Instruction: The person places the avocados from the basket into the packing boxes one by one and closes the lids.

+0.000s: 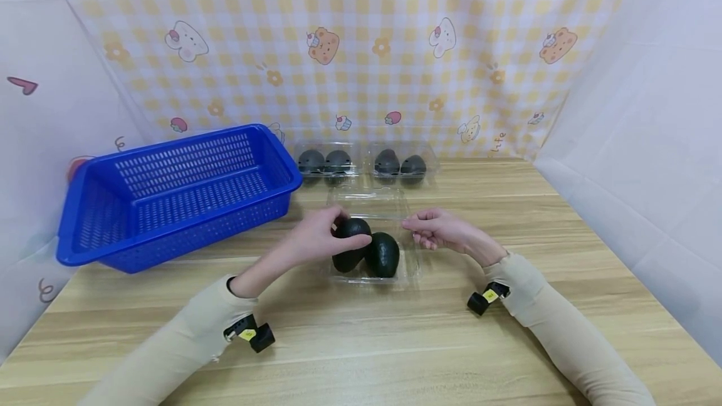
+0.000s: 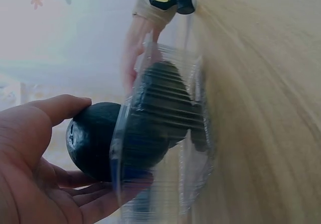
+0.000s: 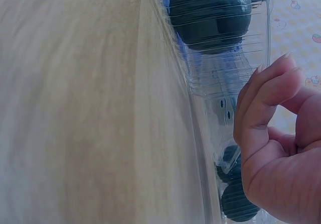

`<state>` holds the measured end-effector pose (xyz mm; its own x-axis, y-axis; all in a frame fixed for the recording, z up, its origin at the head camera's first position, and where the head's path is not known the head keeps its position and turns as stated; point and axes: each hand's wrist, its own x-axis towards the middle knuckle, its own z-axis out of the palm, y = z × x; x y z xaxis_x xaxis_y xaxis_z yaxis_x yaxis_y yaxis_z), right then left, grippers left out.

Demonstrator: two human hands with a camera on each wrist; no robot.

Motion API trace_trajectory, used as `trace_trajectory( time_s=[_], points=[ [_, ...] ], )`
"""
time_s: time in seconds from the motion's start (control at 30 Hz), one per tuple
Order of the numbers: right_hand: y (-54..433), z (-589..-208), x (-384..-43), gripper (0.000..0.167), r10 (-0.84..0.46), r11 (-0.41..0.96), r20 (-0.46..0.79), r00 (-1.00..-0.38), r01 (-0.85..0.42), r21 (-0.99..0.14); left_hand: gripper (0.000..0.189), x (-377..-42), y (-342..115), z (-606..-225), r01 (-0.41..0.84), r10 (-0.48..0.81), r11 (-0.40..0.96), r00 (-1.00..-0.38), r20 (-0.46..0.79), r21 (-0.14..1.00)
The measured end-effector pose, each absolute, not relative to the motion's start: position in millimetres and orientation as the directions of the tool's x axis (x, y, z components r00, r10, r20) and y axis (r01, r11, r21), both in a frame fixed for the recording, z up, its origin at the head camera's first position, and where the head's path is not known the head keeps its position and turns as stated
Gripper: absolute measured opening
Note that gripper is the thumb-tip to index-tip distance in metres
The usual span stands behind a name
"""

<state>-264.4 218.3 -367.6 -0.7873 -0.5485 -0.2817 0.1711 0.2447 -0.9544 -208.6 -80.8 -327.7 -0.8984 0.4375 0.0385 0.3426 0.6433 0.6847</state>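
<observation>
Two dark green avocados lie side by side in a clear plastic clamshell box [image 1: 414,265], its lid [image 1: 369,202] folded back toward the rear. My left hand [image 1: 324,234] grips the left avocado [image 1: 348,259], thumb on the near side and fingers on the far side. In the left wrist view this avocado [image 2: 90,141] stands partly above the box's ribbed wall. The right avocado [image 1: 383,255] rests against it, untouched by my fingers. At the box's right edge, my right hand [image 1: 442,229] pinches the rim with thumb and forefinger; its other fingers are curled.
Behind stand two closed clear boxes, the left box [image 1: 324,146] and the right box [image 1: 403,146], each with two dark avocados. A blue perforated basket [image 1: 197,218] occupies the table's left. A checked curtain [image 1: 361,80] hangs along the back of the wooden table [image 1: 395,343].
</observation>
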Motion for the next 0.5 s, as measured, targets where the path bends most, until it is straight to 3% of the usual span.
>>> trace_trajectory(
  time_s=[0.5],
  points=[
    [218,-368,-265,0.022,-0.543,0.256,-0.286,-0.790,0.168,-0.952,0.052,-209,-72,-342,0.425,0.478,0.666,-0.874,0.086,0.613]
  ],
)
